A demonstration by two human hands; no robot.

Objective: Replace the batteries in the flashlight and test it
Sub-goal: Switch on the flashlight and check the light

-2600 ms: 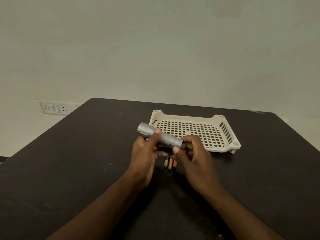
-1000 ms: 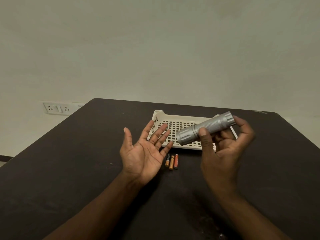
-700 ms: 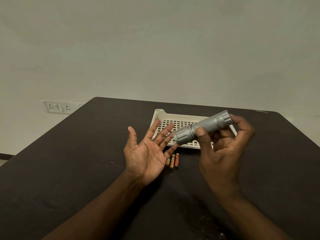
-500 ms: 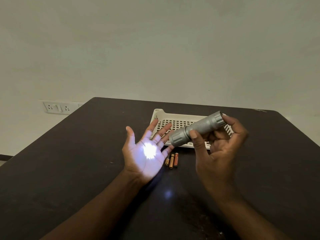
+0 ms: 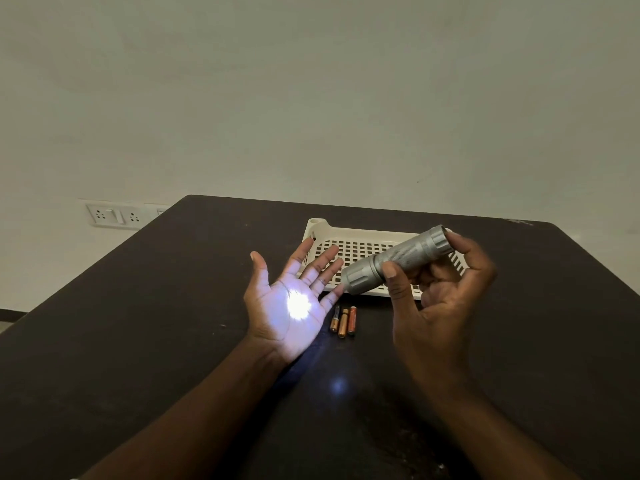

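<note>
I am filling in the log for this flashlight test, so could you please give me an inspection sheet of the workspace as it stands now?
Surface: dark brown table, faint pale specks, with a small glint of reflected light near the wrists.
Job's things: silver ribbed metal flashlight, lit, throwing a bright spot onto the left palm; three small orange and black batteries lying side by side on the table.
Clutter: cream perforated plastic tray, nothing seen in the visible part.
Grippers: left hand open, palm up, empty; right hand gripping the flashlight.
Cables: nothing seen.
Surroundings: plain pale wall; white wall socket plate.
</note>
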